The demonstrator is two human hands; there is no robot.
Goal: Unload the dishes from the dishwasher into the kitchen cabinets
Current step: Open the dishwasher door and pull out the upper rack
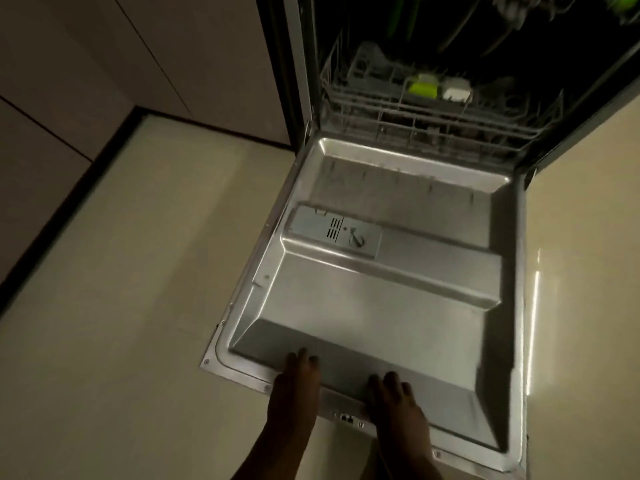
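Pale floor tiles (138,271) surround the dishwasher door (381,306), lowered flat. Left hand (298,386) and right hand (398,407) rest on its 6 o'clock edge, fingers straight, holding nothing. Dishes sit inside the lower rack (415,112) at 12 o'clock — slide it out evenly.

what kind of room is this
Most likely a home kitchen: a built-in dishwasher with its door dropped open, a wire rack inside, flat-fronted cabinets beside it. Both hands rest on the door's edge.
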